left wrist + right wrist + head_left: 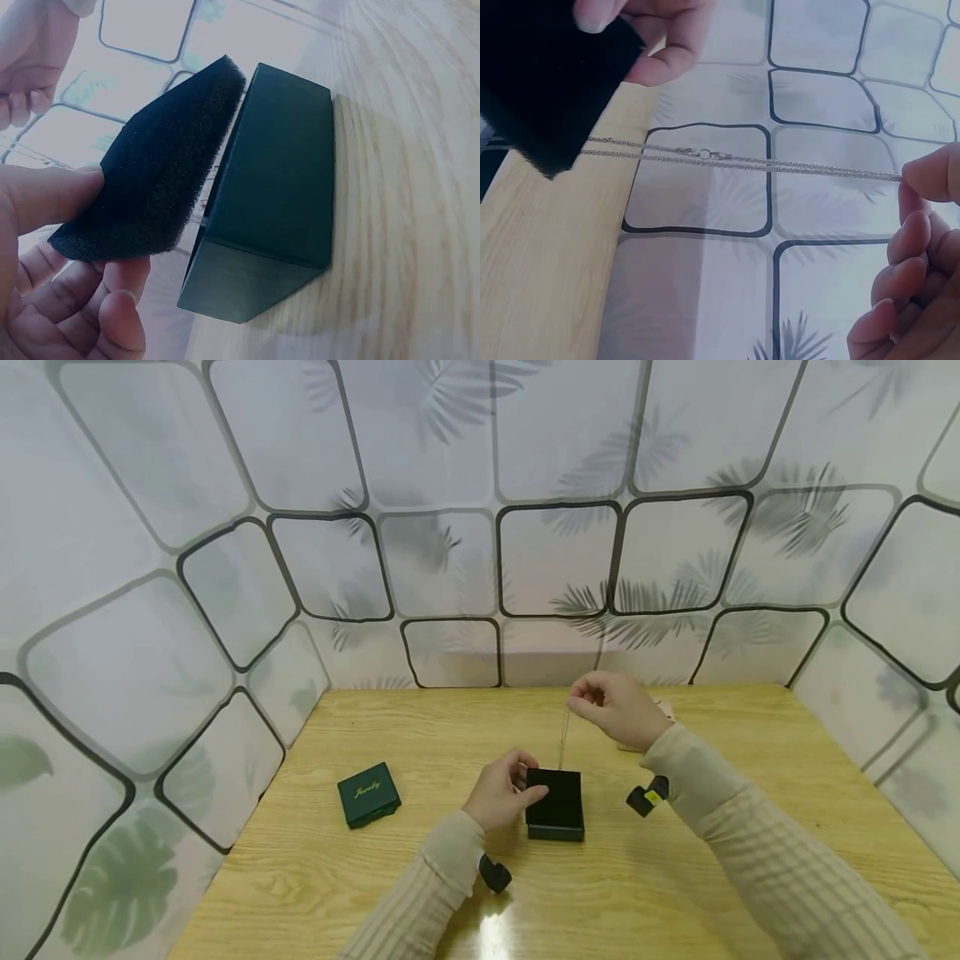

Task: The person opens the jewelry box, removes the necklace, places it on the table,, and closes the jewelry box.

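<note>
A black foam pad [150, 165] is pinched between the thumb and fingers of my left hand [504, 792]. It is tilted up over a dark green box [274, 172] that stands on the table. Higher up and to the right, my right hand [618, 706] pinches a thin silver chain necklace [780, 166] between thumb and forefinger. The chain hangs taut in two strands, with a clasp [705, 154] partway along. Its lower end passes behind the foam toward the box, and what lies there is hidden.
A green box lid [369, 793] with gold lettering lies on the wooden table [300, 877] at the left. Behind the right hand, a small flat item [628, 747] is partly covered. A patterned curtain [555, 560] rises behind the table.
</note>
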`<state>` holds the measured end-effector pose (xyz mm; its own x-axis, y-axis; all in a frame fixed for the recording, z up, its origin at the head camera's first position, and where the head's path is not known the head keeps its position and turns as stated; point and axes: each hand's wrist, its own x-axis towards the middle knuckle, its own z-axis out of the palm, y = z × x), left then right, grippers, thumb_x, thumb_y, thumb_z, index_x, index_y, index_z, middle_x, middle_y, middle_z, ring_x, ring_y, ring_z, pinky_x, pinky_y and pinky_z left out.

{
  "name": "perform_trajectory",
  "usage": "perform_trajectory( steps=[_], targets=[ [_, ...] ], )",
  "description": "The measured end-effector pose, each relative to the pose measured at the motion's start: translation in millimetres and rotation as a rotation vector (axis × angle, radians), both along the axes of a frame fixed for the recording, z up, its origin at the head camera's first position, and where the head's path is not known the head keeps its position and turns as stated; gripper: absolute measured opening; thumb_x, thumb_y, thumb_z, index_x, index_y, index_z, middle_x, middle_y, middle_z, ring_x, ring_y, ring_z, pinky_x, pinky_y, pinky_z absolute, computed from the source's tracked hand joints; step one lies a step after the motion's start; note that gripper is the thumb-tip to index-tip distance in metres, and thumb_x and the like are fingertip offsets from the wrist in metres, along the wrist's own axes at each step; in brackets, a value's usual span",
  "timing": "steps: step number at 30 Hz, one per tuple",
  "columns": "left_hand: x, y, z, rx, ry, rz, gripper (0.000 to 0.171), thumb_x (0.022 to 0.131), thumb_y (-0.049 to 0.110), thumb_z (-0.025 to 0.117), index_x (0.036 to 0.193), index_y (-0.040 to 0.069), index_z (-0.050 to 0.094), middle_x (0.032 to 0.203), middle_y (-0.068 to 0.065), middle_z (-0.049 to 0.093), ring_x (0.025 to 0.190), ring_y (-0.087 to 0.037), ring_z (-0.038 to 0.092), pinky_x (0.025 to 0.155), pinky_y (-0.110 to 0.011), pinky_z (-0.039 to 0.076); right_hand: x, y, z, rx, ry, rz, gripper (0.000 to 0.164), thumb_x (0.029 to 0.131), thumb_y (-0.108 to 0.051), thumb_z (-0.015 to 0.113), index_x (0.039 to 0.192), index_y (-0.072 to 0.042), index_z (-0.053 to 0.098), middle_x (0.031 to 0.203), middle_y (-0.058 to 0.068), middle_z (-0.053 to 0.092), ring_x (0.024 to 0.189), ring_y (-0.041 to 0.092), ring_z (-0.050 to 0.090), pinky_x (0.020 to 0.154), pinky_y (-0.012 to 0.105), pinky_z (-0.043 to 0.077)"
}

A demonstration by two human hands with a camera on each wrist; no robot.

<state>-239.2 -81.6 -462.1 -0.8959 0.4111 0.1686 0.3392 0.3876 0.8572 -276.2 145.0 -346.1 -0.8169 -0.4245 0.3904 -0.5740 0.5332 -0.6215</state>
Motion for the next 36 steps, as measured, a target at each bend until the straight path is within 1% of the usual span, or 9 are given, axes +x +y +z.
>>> perform_trajectory(
  steps=[8,11,13,16,19,22,25,29,36],
  targets=[
    [-1.1,2,-5.8,-0.051,-0.014,0.034,0.036,0.089,0.022,0.071,0.118,0.004,0.058,0.091,-0.002,0.059,0.077,-0.011,0.054,0.064,-0.024,0.048,-2.0,0,7.6,-0.065,0.032,0.019,0.01,0.094,-0.011,0.063,0.084,-0.009,0.066,0.068,0.002,0.054,0.054,0.016,0.043,0.05,0.026,0.038],
    [-0.4,2,-8.3,-0.103,-0.006,0.054,0.039,0.09,0.025,0.071,0.121,0.006,0.059,0.102,-0.002,0.06,0.085,-0.012,0.055,0.068,-0.025,0.049,-2.2,0,9.0,-0.066,0.03,0.02,0.011,0.094,-0.01,0.063,0.083,-0.008,0.066,0.068,0.002,0.053,0.054,0.016,0.042,0.051,0.026,0.038],
    [-0.3,2,-10.4,-0.161,0.002,0.057,0.044,0.09,0.03,0.07,0.125,0.008,0.058,0.113,0.0,0.06,0.093,-0.014,0.055,0.074,-0.027,0.049,-1.9,0,9.9,-0.065,0.023,0.019,0.011,0.094,-0.011,0.063,0.084,-0.008,0.066,0.069,0.002,0.053,0.055,0.016,0.043,0.052,0.026,0.038],
    [-0.5,3,-13.0,-0.247,0.029,0.033,0.058,0.086,0.04,0.072,0.133,0.011,0.054,0.129,0.002,0.054,0.108,-0.017,0.053,0.086,-0.033,0.049,-2.0,0,11.0,-0.061,0.024,0.02,0.011,0.094,-0.012,0.062,0.085,-0.007,0.067,0.071,0.003,0.055,0.056,0.017,0.044,0.053,0.027,0.039],
    [-0.7,3,-13.7,-0.311,0.06,-0.018,0.078,0.077,0.046,0.079,0.14,0.013,0.047,0.137,0.0,0.047,0.121,-0.02,0.048,0.097,-0.038,0.045,-2.7,0,12.1,-0.062,0.031,0.02,0.011,0.095,-0.013,0.062,0.085,-0.008,0.067,0.071,0.003,0.055,0.057,0.017,0.044,0.054,0.027,0.039],
    [-0.2,3,-14.0,-0.378,0.086,-0.064,0.096,0.069,0.05,0.083,0.146,0.014,0.038,0.144,-0.001,0.04,0.129,-0.021,0.042,0.104,-0.039,0.04,-3.8,0,13.2,-0.063,0.056,0.023,0.012,0.094,-0.012,0.062,0.084,-0.009,0.067,0.07,0.003,0.055,0.056,0.017,0.044,0.053,0.027,0.039],
    [1.0,3,-13.9,-0.423,0.095,-0.093,0.106,0.066,0.049,0.085,0.15,0.014,0.03,0.149,-0.001,0.035,0.133,-0.021,0.038,0.106,-0.039,0.038,-3.9,0,14.8,-0.057,0.081,0.018,0.011,0.094,-0.011,0.063,0.083,-0.009,0.066,0.07,0.001,0.054,0.056,0.016,0.044,0.053,0.027,0.039],
    [3.0,3,-12.1,-0.442,0.093,-0.106,0.107,0.067,0.045,0.086,0.151,0.014,0.027,0.151,-0.002,0.033,0.135,-0.021,0.036,0.107,-0.038,0.036,-3.2,0,18.2,-0.036,0.099,-0.006,0.01,0.094,-0.013,0.063,0.086,-0.01,0.066,0.07,0.0,0.056,0.056,0.016,0.046,0.053,0.027,0.04],
    [4.0,3,-9.5,-0.476,0.091,-0.112,0.099,0.069,0.046,0.085,0.147,0.01,0.035,0.146,-0.006,0.04,0.13,-0.022,0.042,0.105,-0.036,0.038,-2.5,0,28.0,-0.025,0.088,-0.048,0.012,0.095,-0.022,0.062,0.087,-0.013,0.065,0.069,0.0,0.055,0.056,0.017,0.046,0.054,0.029,0.039]
  ],
)
